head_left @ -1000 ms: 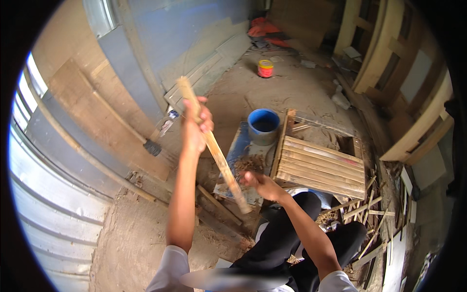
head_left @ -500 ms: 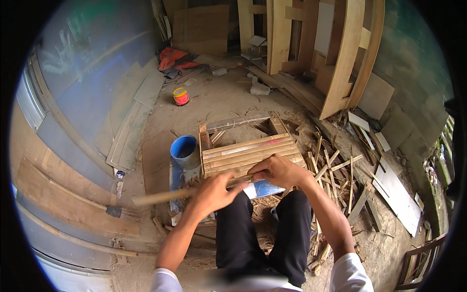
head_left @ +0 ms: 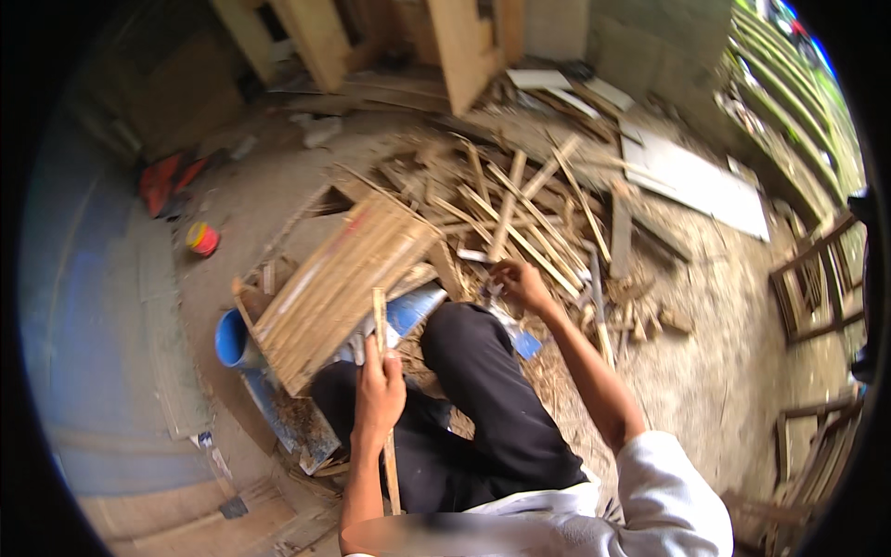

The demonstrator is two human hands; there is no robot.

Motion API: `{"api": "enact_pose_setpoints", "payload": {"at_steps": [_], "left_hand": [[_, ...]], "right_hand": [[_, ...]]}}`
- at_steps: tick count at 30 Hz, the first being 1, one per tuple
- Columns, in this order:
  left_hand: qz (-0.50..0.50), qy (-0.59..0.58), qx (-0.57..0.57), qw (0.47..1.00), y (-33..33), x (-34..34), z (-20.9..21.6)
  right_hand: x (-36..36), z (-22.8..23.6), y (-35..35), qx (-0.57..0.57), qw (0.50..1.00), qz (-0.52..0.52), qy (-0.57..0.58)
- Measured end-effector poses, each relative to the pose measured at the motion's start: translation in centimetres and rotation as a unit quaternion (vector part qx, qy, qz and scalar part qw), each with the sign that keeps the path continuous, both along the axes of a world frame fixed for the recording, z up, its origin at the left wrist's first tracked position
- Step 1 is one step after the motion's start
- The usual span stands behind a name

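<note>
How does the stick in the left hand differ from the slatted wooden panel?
The stick is one narrow length; the slatted panel is much broader and roughly four-sided. The stick is gripped in the left hand; the slatted panel is in neither hand. Both are brownish and look wooden.

1 held stick (head_left: 380, 316), 1 bucket (head_left: 237, 340) and 1 tin (head_left: 202, 239) show.
</note>
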State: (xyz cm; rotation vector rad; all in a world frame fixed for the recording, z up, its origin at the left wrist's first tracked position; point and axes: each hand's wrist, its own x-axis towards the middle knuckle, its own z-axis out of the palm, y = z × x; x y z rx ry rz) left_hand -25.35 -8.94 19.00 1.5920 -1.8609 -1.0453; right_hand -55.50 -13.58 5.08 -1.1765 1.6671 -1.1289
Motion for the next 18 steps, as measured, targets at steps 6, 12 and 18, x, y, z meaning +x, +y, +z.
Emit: {"api": "enact_pose_setpoints", "payload": {"at_steps": [6,12,18], "left_hand": [[-0.024,0.065,0.089,0.994,0.0,-0.9,-1.8],[0.033,0.132,0.104,0.985,-2.4,-0.7,-1.1],[0.098,0.191,0.118,0.970,-4.1,-0.7,-1.0]], "right_hand": [[-9.1,-18.9,6.7,0.234,0.944,-0.074,0.222],[-3.3,-23.6,4.0,0.015,0.985,0.036,0.165],[-1.6,-27.1,-3.9,0.197,0.809,0.062,0.550]]}}
